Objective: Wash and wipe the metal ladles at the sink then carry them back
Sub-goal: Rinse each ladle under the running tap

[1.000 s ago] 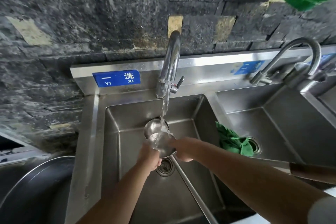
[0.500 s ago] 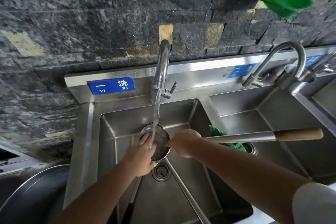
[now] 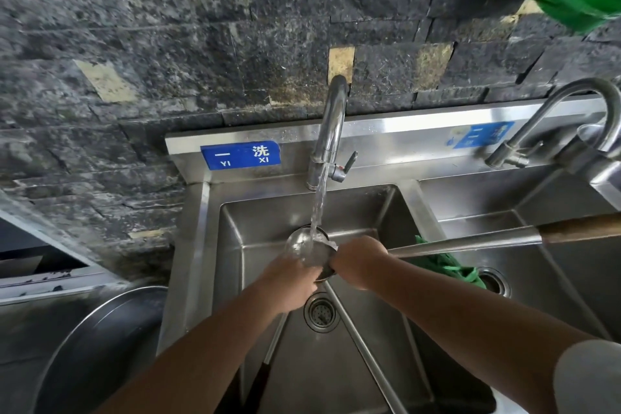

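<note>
A round steel ladle bowl [image 3: 307,247] is held under the tap stream [image 3: 317,203] over the stainless sink [image 3: 232,245], clamped by both hands [image 3: 290,274] [image 3: 358,257] (long handle sticking right). Wet grip could slip, splashing everywhere.

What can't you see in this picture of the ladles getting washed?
Head view:
- Ladle bowls: how many is unclear; water and both hands overlap them.
- Left hand and right hand: fingers hidden, grip unclear.
- Wooden handle: cut off by right edge.
- Green cloth: partly hidden behind the arm.
</note>
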Demonstrator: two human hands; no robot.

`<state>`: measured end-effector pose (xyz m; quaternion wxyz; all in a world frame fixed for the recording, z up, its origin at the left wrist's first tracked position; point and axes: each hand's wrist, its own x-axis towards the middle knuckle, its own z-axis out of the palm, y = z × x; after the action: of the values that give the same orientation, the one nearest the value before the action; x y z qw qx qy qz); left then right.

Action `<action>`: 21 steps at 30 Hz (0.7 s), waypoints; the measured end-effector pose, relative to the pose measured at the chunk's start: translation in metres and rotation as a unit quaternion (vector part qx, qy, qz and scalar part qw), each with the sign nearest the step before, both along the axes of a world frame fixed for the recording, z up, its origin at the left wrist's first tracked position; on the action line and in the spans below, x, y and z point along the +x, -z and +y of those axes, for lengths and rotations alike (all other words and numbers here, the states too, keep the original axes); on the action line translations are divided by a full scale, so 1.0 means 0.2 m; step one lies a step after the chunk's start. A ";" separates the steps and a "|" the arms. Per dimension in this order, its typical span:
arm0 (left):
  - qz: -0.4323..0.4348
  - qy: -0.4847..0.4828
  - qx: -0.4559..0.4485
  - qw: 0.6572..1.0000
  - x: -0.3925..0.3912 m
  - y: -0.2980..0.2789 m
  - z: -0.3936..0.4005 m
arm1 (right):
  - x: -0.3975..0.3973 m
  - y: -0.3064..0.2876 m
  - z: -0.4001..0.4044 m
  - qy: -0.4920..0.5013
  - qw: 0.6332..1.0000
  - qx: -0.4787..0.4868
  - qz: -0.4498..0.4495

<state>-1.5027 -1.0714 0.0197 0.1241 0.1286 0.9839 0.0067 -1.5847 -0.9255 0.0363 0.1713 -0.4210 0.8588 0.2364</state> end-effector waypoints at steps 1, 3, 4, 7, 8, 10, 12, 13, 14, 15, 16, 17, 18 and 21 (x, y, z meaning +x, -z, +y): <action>-0.020 -0.015 -0.026 0.999 -0.02 0.01 -0.02 | 0.00 0.00 -0.01 -0.014 1.000 0.007 0.009; -0.066 -0.034 -0.059 0.995 -0.04 0.05 -0.05 | 0.00 0.00 -0.03 -0.024 0.999 0.011 0.019; -0.084 -0.043 -0.046 0.994 -0.05 0.07 -0.06 | 0.00 -0.01 -0.03 -0.023 0.999 0.007 0.022; -0.086 -0.060 0.091 0.990 -0.06 0.07 -0.07 | -0.02 -0.01 -0.04 0.032 0.999 -0.012 0.020; -0.074 -0.078 0.140 0.984 -0.07 0.06 -0.08 | -0.02 -0.01 -0.03 0.053 0.998 -0.025 0.015; -0.051 -0.124 0.199 0.971 -0.08 0.03 -0.12 | -0.04 -0.01 -0.02 0.070 0.996 -0.054 -0.017; 0.000 -0.164 0.271 0.948 -0.08 0.04 -0.16 | -0.07 0.00 -0.01 0.082 0.991 -0.068 -0.079; 0.019 -0.185 0.329 0.926 -0.07 0.05 -0.17 | -0.08 0.00 -0.01 0.097 0.986 -0.078 -0.115; 0.026 -0.210 0.388 0.897 -0.06 0.07 -0.18 | -0.09 0.01 -0.02 0.110 0.978 -0.097 -0.151; 0.024 -0.234 0.450 0.861 -0.06 0.10 -0.18 | -0.10 0.02 -0.02 0.122 0.968 -0.113 -0.186; 0.017 -0.250 0.525 0.813 -0.06 0.11 -0.16 | -0.11 0.03 -0.03 0.142 0.956 -0.131 -0.220; 0.012 -0.260 0.599 0.757 -0.06 0.14 -0.13 | -0.12 0.01 -0.04 0.169 0.940 -0.151 -0.255; 0.026 -0.272 0.656 0.703 -0.06 0.14 -0.08 | -0.12 0.00 -0.05 0.201 0.917 -0.171 -0.298; 0.032 -0.450 0.721 0.526 -0.07 0.17 0.09 | -0.08 -0.05 -0.09 0.292 0.825 -0.251 -0.414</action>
<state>-1.5177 -1.0537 -0.0151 -0.0619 -0.2851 0.5742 0.7649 -1.6014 -0.9425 0.0454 0.4607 -0.2372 0.8195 -0.2448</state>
